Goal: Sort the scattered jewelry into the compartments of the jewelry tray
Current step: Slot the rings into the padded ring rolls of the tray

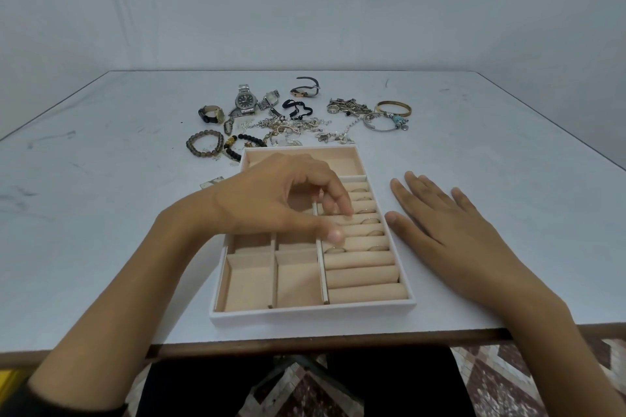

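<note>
Seen from the head camera, the jewelry tray (305, 313) sits on the white bench (101, 213) close to its near edge. The tray has white walls and a beige lining. Its right side is a column of ring rolls (362, 274), and several rings (371, 221) are already tucked between the rolls further back.

The left hand (281, 200) is over the tray with its fingers (340, 201) curled down onto those rolls. The thumb tip is just above one more ring (335, 250) at the column's left end. The grip is half curled, thumb and forefinger a little apart, and I cannot tell whether anything is pinched there. The right hand (440, 223) lies flat on the bench just beside the tray's right wall, its grip spread and holding nothing.

The unsorted jewelry lies on the bench beyond the tray's far wall:
- a silver watch (245, 101) with a dark dial
- a black-strapped watch (211, 113)
- a brown beaded bracelet (205, 144)
- a tangle of chains (291, 127)
- a gold bangle (393, 108)
- a silver bangle (381, 123) with a turquoise bead, just in front of the gold bangle
</note>
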`<state>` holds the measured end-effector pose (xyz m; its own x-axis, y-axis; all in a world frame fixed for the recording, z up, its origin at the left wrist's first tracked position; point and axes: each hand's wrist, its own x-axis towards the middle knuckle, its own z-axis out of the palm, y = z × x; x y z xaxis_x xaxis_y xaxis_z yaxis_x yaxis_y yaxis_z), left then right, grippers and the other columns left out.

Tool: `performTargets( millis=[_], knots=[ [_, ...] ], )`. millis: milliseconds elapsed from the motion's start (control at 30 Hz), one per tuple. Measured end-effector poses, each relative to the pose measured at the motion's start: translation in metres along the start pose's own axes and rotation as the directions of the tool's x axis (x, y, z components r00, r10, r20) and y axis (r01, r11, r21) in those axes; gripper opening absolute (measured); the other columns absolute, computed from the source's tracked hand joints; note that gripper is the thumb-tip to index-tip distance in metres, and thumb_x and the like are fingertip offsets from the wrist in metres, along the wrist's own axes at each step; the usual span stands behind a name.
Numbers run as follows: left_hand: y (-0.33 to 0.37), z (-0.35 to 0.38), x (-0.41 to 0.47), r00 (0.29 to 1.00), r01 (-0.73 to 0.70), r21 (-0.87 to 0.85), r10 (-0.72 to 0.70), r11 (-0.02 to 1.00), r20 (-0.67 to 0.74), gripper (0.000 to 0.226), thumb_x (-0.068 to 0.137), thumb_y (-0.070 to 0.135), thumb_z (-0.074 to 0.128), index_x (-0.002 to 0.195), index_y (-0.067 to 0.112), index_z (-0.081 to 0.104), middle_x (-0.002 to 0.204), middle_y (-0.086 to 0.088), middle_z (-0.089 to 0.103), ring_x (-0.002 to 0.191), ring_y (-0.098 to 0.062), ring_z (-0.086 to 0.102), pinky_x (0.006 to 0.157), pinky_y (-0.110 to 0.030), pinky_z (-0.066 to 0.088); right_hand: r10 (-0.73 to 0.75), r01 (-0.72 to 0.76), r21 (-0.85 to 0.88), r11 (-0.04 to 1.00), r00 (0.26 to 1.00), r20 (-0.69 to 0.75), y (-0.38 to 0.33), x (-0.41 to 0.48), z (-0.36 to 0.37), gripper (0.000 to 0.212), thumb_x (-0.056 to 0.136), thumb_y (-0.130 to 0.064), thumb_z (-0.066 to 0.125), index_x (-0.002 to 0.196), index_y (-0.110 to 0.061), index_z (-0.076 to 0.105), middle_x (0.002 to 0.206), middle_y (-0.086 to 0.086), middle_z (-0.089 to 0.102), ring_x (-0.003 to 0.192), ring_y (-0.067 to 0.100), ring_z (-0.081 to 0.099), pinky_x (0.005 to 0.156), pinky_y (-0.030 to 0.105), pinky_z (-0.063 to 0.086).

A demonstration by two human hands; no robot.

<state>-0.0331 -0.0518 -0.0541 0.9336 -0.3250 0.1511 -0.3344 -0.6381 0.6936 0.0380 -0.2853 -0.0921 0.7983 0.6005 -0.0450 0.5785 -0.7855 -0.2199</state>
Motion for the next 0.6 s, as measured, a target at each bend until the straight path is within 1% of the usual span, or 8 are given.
performTargets(
  millis=[67,133,200,300,367,433,500,600],
  knots=[
    [-0.002,-0.008,-0.003,0.997,0.018,0.01,-0.017,1.0,-0.072,0.03,0.073,0.048,0.071,0.095,0.027,0.074,0.086,0.009,0.067,0.086,-0.01,0.059,0.077,-0.012,0.041,-0.002,0.002,0.005,1.0,1.0,-0.003,0.001,0.0,0.0,0.069,0.087,-0.061,0.005,0.151,-0.037,-0.003,0.158,-0.016,-0.011,0.143,-0.002,-0.014,0.119,0.031,-0.009],
    [-0.004,-0.019,-0.01,0.988,0.049,0.034,-0.044,0.998,-0.147,0.025,0.075,0.046,0.072,0.092,0.028,0.074,0.083,0.008,0.068,0.077,-0.005,0.057,0.07,-0.006,0.037,-0.003,0.003,0.001,1.0,1.0,-0.004,0.001,0.0,0.001,0.068,0.087,-0.062,0.004,0.151,-0.037,-0.003,0.158,-0.016,-0.011,0.143,-0.002,-0.014,0.119,0.031,-0.009],
    [-0.008,-0.029,-0.017,0.981,0.092,0.058,-0.081,0.994,-0.175,0.016,0.076,0.04,0.073,0.088,0.03,0.074,0.079,0.007,0.068,0.07,-0.004,0.055,0.067,-0.007,0.038,-0.007,0.007,0.0,1.0,1.0,-0.011,0.002,0.001,0.003,0.068,0.089,-0.067,-0.002,0.15,-0.038,-0.004,0.158,-0.016,-0.012,0.143,-0.003,-0.014,0.119,0.03,-0.01],
    [-0.016,-0.038,-0.027,0.971,0.167,0.053,-0.154,0.985,-0.184,0.007,0.077,0.031,0.079,0.083,0.03,0.075,0.072,0.007,0.067,0.067,-0.005,0.056,0.065,-0.009,0.04,-0.023,0.023,-0.005,1.0,0.999,-0.029,0.005,0.002,0.005,0.081,0.076,-0.072,-0.009,0.15,-0.039,-0.005,0.157,-0.018,-0.012,0.142,-0.004,-0.015,0.119,0.029,-0.01],
    [-0.02,-0.041,-0.031,0.963,0.213,0.026,-0.206,0.977,-0.173,0.006,0.074,0.028,0.078,0.079,0.029,0.075,0.068,0.009,0.066,0.064,-0.005,0.055,0.068,-0.014,0.044,-0.016,0.016,0.0,1.0,1.0,-0.023,0.005,0.001,0.004,0.077,0.082,-0.074,-0.008,0.15,-0.039,-0.004,0.157,-0.018,-0.011,0.142,-0.005,-0.015,0.119,0.029,-0.01],
    [-0.02,-0.041,-0.034,0.963,0.244,0.017,-0.24,0.97,-0.119,0.007,0.07,0.033,0.078,0.075,0.028,0.076,0.064,0.01,0.065,0.061,-0.004,0.053,0.069,-0.018,0.045,-0.006,0.006,0.0,1.0,1.0,-0.008,0.004,0.0,0.003,0.072,0.086,-0.071,-0.005,0.15,-0.039,-0.004,0.157,-0.018,-0.012,0.142,-0.005,-0.016,0.119,0.03,-0.01],
    [-0.019,-0.04,-0.035,0.966,0.248,0.013,-0.246,0.969,-0.079,0.007,0.068,0.033,0.079,0.071,0.027,0.076,0.063,0.008,0.065,0.061,-0.005,0.05,0.065,-0.017,0.042,-0.005,0.005,-0.009,1.0,1.0,-0.004,0.002,0.0,0.001,0.073,0.085,-0.072,-0.007,0.15,-0.039,-0.005,0.157,-0.018,-0.013,0.142,-0.005,-0.016,0.119,0.03,-0.01],
    [-0.019,-0.04,-0.036,0.968,0.243,0.014,-0.242,0.97,-0.074,0.006,0.069,0.027,0.082,0.069,0.027,0.077,0.064,0.005,0.066,0.061,-0.008,0.048,0.062,-0.017,0.04,0.006,-0.006,-0.001,1.0,1.0,0.014,-0.001,0.0,-0.001,0.073,0.082,-0.064,-0.001,0.15,-0.038,-0.006,0.157,-0.017,-0.014,0.142,-0.004,-0.016,0.119,0.031,-0.009]
  ],
)
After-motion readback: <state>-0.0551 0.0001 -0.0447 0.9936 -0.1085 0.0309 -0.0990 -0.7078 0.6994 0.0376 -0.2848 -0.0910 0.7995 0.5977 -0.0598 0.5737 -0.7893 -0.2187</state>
